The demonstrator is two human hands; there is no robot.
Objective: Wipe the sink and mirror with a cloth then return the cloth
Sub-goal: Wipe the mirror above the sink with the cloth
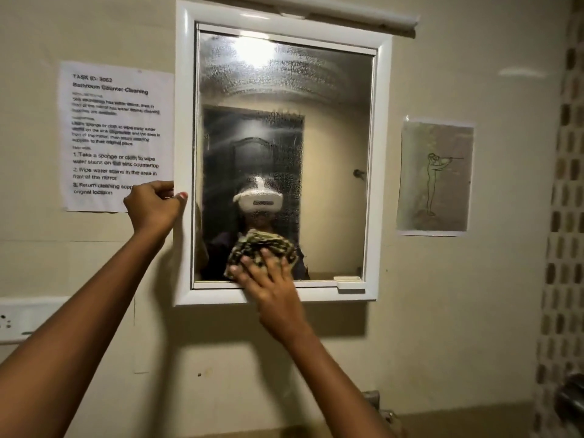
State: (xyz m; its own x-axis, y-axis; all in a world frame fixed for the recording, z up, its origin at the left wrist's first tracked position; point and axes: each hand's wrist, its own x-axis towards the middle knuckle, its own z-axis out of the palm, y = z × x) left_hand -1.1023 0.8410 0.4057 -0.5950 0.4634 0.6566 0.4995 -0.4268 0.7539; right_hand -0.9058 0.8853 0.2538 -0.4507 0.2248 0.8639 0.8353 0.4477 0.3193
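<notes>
A white-framed mirror [331, 147] hangs on the beige wall, its glass streaked and smeared with moisture. My right hand [268, 282] presses a bunched camouflage-patterned cloth [262, 248] flat against the lower middle of the glass, just above the bottom frame. My left hand [155, 207] grips the mirror's left frame edge at mid height, thumb on the front. The sink is out of view below.
A printed task sheet [117, 134] is taped to the wall left of the mirror, and a drawing [434, 177] hangs to its right. A white socket plate [19, 317] sits at the left edge. Mosaic tiles [565, 216] run down the far right.
</notes>
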